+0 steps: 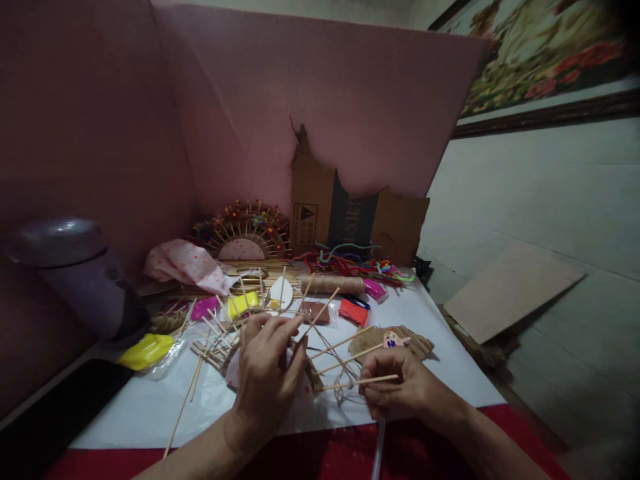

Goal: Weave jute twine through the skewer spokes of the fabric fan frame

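Observation:
A half-round craft piece with dotted pink fabric point(233, 375) and wooden sticks point(345, 341) fanning out around it lies on the white sheet. My left hand point(267, 363) is closed over its top, fingers bent and thumb to the right, hiding much of the middle. Thin brown twine point(345, 396) runs in loose loops among the right-hand sticks. My right hand point(393, 383) is closed in a pinch at this twine, beside the piece. One stick crosses in front of those fingers. The exact pinch point is partly hidden.
Behind stand a finished-looking stick fan point(243, 233), torn cardboard point(360, 220), pipe cleaners point(350, 263) and a twine roll point(333, 285). Clay packets, yellow point(147, 351) and red point(354, 311), lie around. A purple bottle point(85, 280) and a black flat object point(70, 403) are left.

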Demonstrator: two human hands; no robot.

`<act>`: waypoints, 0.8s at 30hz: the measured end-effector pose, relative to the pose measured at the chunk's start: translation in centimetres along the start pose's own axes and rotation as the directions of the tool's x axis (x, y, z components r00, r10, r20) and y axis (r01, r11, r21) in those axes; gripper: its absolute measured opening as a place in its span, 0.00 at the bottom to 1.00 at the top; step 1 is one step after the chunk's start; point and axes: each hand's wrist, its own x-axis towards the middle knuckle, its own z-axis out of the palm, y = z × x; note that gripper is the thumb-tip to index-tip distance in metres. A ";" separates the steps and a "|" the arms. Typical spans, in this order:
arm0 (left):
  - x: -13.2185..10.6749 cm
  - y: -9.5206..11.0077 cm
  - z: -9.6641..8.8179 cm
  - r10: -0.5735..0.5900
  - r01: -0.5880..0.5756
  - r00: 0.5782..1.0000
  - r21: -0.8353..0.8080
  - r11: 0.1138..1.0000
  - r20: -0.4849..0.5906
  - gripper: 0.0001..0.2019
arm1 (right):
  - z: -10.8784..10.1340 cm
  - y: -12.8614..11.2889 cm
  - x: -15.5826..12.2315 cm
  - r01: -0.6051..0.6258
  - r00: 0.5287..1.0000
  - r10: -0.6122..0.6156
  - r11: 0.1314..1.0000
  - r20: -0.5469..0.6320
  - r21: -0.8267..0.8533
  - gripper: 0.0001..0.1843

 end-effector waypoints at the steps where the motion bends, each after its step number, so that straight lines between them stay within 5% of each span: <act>1: 0.0 -0.1 0.1 0.005 -0.005 1.000 -0.002 1.000 -0.001 0.15 | 0.0 -0.1 0.0 -0.002 1.000 0.002 1.000 -0.005 -0.008 0.17; 24: 0.1 -0.2 0.1 0.064 -0.064 0.998 0.004 0.998 0.009 0.13 | 0.3 -1.0 -0.4 0.057 0.998 -0.056 0.992 0.018 -0.115 0.15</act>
